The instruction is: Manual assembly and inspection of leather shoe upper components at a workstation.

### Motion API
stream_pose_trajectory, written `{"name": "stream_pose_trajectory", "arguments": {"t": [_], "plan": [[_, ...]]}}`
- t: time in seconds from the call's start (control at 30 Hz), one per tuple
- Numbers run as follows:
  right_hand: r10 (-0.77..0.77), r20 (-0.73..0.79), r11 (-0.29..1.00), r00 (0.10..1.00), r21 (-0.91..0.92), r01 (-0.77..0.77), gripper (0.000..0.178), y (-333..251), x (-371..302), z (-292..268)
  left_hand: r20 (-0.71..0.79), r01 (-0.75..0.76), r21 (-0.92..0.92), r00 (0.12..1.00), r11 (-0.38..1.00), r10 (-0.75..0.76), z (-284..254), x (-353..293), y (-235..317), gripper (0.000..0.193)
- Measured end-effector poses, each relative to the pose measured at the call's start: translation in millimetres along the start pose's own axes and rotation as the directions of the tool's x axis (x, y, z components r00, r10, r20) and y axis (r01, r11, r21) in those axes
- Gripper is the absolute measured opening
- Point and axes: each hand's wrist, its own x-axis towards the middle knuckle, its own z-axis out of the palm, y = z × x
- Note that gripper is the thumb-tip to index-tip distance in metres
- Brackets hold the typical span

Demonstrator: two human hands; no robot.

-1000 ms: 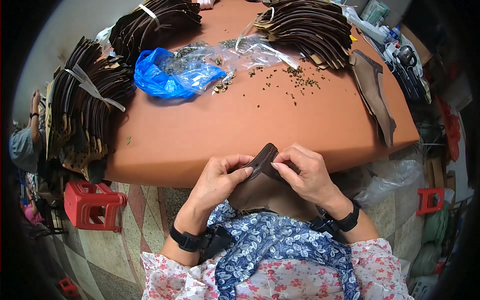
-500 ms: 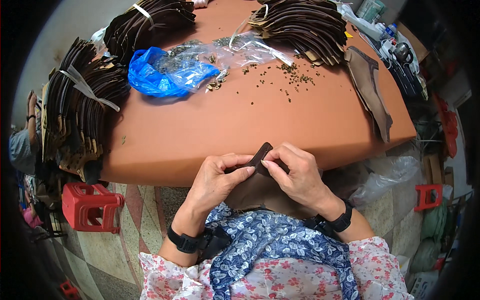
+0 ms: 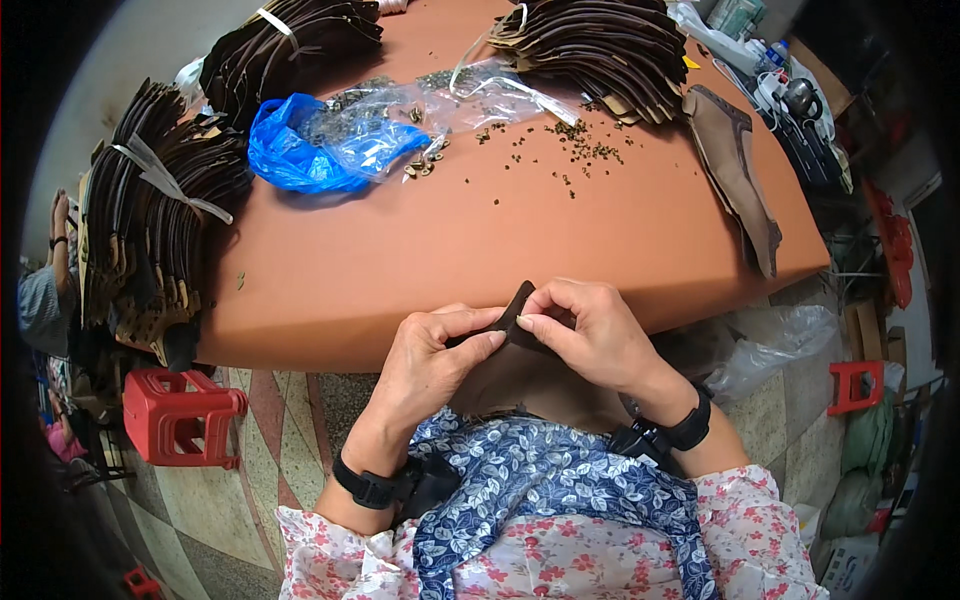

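A brown leather piece (image 3: 520,385) with a narrow, darker strip along its upper end lies over my lap, at the table's near edge. My left hand (image 3: 425,360) pinches that strip between thumb and forefinger from the left. Against the strip's right edge, the thumb and forefinger of my right hand (image 3: 600,335) are pressed together; whatever lies between their tips is too small to make out. The leather's lower part drops toward my patterned apron (image 3: 540,470). Both hands are close together, with their fingertips nearly meeting at the strip.
Small brass-coloured metal bits (image 3: 590,150) lie scattered on the orange-brown table (image 3: 400,260). Beside them are a blue plastic bag (image 3: 295,160) and clear bags. Bundled leather pieces (image 3: 160,200) stack at left and back; another piece (image 3: 735,165) lies right. A red stool (image 3: 185,410) stands left.
My right hand has shifted slightly on the strip and its fingers have curled closer to the edge. The strip's tip has moved a little left. My left hand keeps its pinch.
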Motion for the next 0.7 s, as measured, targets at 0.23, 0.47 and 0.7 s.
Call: {"name": "stream_pose_trajectory", "arguments": {"t": [0.23,0.47,0.7], "plan": [[0.226,0.195,0.908,0.954,0.314,-0.279,0.012,11,11,-6,-0.029,-0.029,0.177,0.999,0.984,0.035,2,-2,7,0.029],[0.307,0.149,0.844,0.940,0.414,-0.341,0.015,17,6,3,-0.069,-0.069,0.141,0.994,0.988,0.079,4,-2,-1,0.026],[0.125,0.078,0.925,0.989,0.351,-0.144,0.015,32,7,13,-0.056,-0.070,0.133,0.995,0.989,0.078,10,0,3,0.026]]}}
